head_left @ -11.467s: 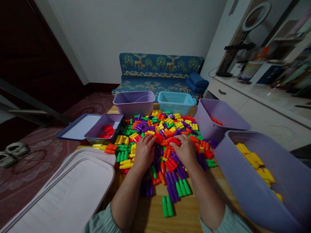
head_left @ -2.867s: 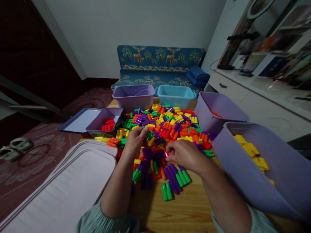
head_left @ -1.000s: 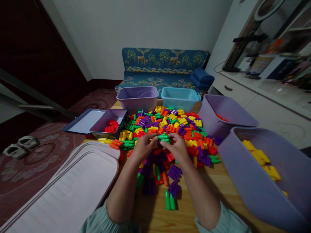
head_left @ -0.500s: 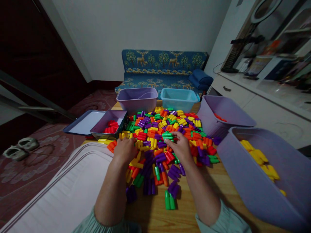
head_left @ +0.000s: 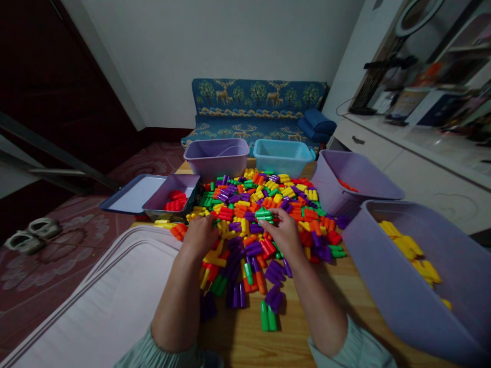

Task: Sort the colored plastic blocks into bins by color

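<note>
A heap of small plastic blocks (head_left: 264, 204), red, orange, yellow, green and purple, covers the middle of a wooden table (head_left: 291, 337). My left hand (head_left: 199, 236) lies on the heap's left edge, fingers curled down over yellow and red blocks; what it grips is hidden. My right hand (head_left: 283, 232) is at the heap's centre, its fingertips pinched on a green block cluster (head_left: 264, 214).
Around the heap stand a grey tray with red blocks (head_left: 171, 197), a purple bin (head_left: 217, 156), a blue bin (head_left: 282, 155), a purple bin with orange blocks (head_left: 355, 181) and a large purple bin with yellow blocks (head_left: 418, 266). A white lid (head_left: 95, 301) lies at the left.
One second ago both hands held the green cluster together. My left hand has since let go and moved left to the heap's edge. My right hand keeps the green cluster.
</note>
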The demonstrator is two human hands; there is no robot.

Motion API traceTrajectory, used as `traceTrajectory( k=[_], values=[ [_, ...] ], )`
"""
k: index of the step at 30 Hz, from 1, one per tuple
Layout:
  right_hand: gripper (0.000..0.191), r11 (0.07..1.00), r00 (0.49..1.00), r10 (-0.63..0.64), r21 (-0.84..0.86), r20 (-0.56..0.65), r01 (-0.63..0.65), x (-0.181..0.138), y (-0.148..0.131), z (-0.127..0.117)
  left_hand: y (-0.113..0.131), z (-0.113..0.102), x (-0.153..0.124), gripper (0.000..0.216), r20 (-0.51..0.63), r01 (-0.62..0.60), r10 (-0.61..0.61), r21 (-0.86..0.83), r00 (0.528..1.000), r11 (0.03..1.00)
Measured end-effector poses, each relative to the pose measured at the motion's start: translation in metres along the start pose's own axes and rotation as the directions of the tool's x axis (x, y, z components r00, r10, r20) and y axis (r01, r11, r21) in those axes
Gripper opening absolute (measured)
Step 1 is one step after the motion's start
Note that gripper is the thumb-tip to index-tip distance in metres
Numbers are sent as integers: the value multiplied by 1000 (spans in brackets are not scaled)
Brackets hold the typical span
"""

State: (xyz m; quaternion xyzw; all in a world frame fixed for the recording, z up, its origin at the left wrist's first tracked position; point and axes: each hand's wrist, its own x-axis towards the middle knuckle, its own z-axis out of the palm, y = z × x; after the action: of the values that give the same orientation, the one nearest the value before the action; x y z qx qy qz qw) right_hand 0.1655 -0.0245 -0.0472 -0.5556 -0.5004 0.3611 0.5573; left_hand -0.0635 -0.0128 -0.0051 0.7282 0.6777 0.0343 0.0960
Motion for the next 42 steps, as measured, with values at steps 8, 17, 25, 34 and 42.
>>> traceTrajectory(
  k=[8, 17, 25, 34, 42],
  values=[
    [38, 999, 1000, -2, -34, -1, 2, 1, 3, -1, 8, 4, -6, 50, 25, 66, -66, 14, 998, 998],
    [36, 998, 1000, -7, -56, 14, 8, 0, 3, 0, 9, 6, -8, 55, 27, 79, -79, -17, 997, 997],
    [36, 997, 1000, 0, -77, 16, 2, 0, 3, 0, 7, 2, -7, 44, 63, 45, -44, -3, 997, 999],
    [35, 996, 1000, 8, -83, 16, -7, -4, -7, 0, 23, -1, -3, 38, -23, -115, 123, -545, 992, 830],
    [40, 1000, 1000, 19, -20, -5, -20, -2, -7, 0, 76, 15, -9, 46, 159, 161, 63, -986, 985, -34]
  ],
)
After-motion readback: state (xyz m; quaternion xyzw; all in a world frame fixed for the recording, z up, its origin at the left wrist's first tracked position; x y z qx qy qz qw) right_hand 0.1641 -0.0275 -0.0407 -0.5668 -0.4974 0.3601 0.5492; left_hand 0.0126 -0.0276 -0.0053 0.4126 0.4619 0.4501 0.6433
